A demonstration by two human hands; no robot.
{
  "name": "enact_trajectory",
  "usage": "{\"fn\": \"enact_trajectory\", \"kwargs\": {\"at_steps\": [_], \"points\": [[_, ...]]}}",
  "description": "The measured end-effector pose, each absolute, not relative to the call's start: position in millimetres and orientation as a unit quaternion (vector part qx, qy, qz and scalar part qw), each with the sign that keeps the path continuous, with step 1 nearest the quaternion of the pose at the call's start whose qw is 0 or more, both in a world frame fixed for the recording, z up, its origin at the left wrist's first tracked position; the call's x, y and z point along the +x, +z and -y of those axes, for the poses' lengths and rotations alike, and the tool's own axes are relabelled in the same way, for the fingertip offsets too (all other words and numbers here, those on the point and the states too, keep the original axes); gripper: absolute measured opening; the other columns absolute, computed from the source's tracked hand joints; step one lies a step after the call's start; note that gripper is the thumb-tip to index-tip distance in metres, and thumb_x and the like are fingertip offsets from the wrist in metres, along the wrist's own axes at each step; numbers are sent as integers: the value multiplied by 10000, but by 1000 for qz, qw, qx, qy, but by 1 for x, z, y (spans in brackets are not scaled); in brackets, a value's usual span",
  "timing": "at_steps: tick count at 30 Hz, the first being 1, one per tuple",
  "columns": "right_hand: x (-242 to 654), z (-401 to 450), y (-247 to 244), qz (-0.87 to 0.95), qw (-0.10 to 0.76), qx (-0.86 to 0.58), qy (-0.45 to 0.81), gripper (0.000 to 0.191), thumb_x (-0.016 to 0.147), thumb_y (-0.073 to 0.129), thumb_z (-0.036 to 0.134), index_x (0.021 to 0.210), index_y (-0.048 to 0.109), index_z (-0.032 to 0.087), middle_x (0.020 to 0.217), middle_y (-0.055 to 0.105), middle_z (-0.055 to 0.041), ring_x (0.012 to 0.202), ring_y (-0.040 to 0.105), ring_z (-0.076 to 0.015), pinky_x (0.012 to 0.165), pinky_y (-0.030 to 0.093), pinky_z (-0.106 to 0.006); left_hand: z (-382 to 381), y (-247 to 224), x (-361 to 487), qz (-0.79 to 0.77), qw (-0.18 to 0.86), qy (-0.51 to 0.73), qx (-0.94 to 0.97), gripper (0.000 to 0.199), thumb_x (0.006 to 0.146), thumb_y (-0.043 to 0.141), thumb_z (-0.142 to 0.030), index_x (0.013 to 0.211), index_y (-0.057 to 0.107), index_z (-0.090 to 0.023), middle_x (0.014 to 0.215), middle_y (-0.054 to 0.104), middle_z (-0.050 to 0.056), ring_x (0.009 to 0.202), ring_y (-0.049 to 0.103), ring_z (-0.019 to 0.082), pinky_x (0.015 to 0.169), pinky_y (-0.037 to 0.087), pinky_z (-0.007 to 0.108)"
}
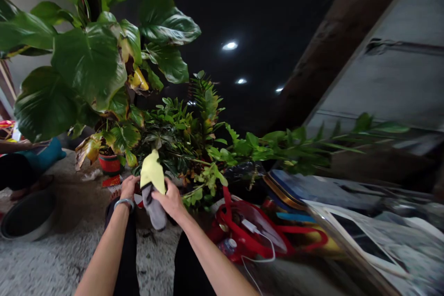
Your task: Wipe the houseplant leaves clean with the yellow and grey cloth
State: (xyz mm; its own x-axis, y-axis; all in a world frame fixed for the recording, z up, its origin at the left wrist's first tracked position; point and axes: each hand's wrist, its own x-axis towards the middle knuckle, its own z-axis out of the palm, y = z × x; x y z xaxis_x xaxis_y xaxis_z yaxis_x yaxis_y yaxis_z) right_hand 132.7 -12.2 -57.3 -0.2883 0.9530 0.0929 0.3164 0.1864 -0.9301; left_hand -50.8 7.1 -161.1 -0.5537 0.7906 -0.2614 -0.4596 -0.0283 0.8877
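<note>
A flat yellow piece with a jagged outline stands upright between my two hands. Below it hangs a soft grey fabric piece, sock-like in shape, with a dark edge near the yellow part. My right hand pinches both at their right side, thumb and fingers closed. Just to the left is my left hand, a bracelet on its wrist. Its fingers are curled close to the yellow piece's left edge; whatever they grip is hidden.
Leafy plants fill the space ahead, one in a red pot. A red-trimmed bag with a white cable stands at right, beside a glass-topped table. A dark basin and another person's leg are at left.
</note>
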Motion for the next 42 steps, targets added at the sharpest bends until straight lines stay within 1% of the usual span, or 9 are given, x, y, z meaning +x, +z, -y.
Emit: {"fn": "enact_trajectory", "kwargs": {"at_steps": [2,4,12,14,19,21,29,35,42], "points": [[138,20,-79,677,295,-486,467,419,524,730,200,943,748,202,880,796,-48,851,704,-285,785,529,-358,-6,-161,-51,-534,446,702,153,433,464,856,-395,545,467,-221,477,455,-83,462,450,92,456,349,229],[146,24,-93,660,275,-505,484,400,520,733,194,919,754,205,845,794,-37,832,707,-288,771,534,-363,-5,-160,-53,-535,447,701,151,447,451,868,-384,553,464,-223,484,451,-89,466,450,90,469,377,234],[155,1,-59,639,420,-510,395,424,594,742,287,1014,739,233,920,806,-57,875,714,-298,834,539,-388,-4,-153,-54,-546,453,685,163,493,406,907,-416,565,483,-220,501,446,-98,462,436,84,481,444,256],[153,6,-68,648,398,-507,406,432,585,741,259,1017,744,232,930,810,-61,891,720,-298,836,536,-381,-5,-154,-52,-547,451,685,167,498,407,908,-425,558,482,-217,499,442,-97,466,438,84,471,424,245],[162,33,-120,660,267,-529,462,427,489,733,152,908,762,224,873,810,-45,862,722,-311,784,530,-373,-4,-158,-54,-549,449,685,167,494,428,910,-432,566,487,-218,493,431,-97,466,451,89,479,432,248],[170,32,-126,653,267,-536,463,395,466,733,139,850,755,229,821,801,-31,836,717,-311,773,528,-373,-3,-158,-56,-551,448,685,164,480,422,913,-417,580,508,-215,499,452,-91,468,459,93,481,438,252],[156,4,-68,618,433,-502,422,377,614,729,362,968,723,234,889,791,-58,860,697,-299,817,533,-378,0,-155,-60,-551,442,689,162,425,435,889,-382,557,519,-213,478,448,-87,456,449,94,481,431,254],[136,31,-65,675,353,-458,457,375,540,702,258,914,722,235,866,785,-55,831,679,-291,787,526,-374,2,-156,-56,-548,436,693,170,355,494,832,-353,542,508,-218,468,478,-69,459,461,110,457,362,238],[135,30,-47,677,397,-432,444,399,588,700,303,977,723,218,872,777,-46,806,663,-257,783,526,-350,3,-155,-57,-547,434,694,173,323,522,817,-356,541,532,-206,464,492,-55,478,465,115,481,374,247]]}}
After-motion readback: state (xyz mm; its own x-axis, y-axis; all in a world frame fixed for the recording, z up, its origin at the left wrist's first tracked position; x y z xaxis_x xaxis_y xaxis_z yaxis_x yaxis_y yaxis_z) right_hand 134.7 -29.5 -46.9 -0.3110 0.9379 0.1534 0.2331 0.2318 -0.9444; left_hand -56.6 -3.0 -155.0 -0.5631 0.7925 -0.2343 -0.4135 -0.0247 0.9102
